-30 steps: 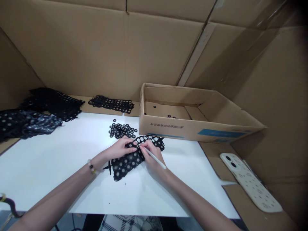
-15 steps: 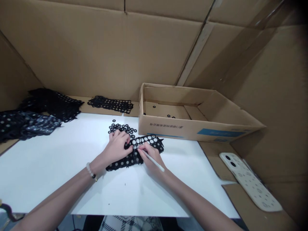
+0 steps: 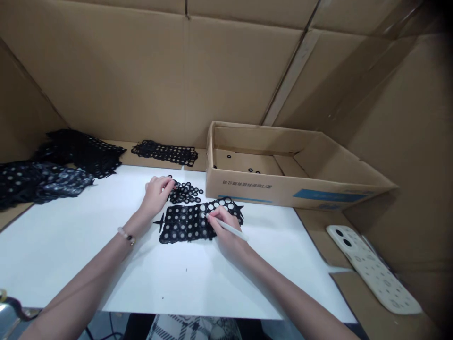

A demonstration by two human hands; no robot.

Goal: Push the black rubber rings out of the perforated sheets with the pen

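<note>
A black rubbery sheet [image 3: 184, 222] dotted with round discs and open holes lies flat on the white board. My right hand [image 3: 226, 229] rests at the sheet's right part, fingers closed around a slim white pen-like tool [image 3: 231, 229] whose tip touches the sheet near its holes. My left hand [image 3: 155, 194] is off the sheet, at the left edge of a heap of small black rings [image 3: 187, 192]. Its thumb and forefinger are drawn together; anything between them is too small to make out.
Behind the heap stands an open cardboard box [image 3: 260, 186] with a few rings inside. More black perforated sheets [image 3: 81, 153] are piled at the left, and another sheet [image 3: 166, 152] lies at the back. A patterned phone case [image 3: 375, 271] lies at the right. Cardboard walls [image 3: 141, 71] surround the board.
My left hand has left the sheet and moved up and left to the ring heap, uncovering the sheet's left part. My right hand keeps the white tool at the sheet.
</note>
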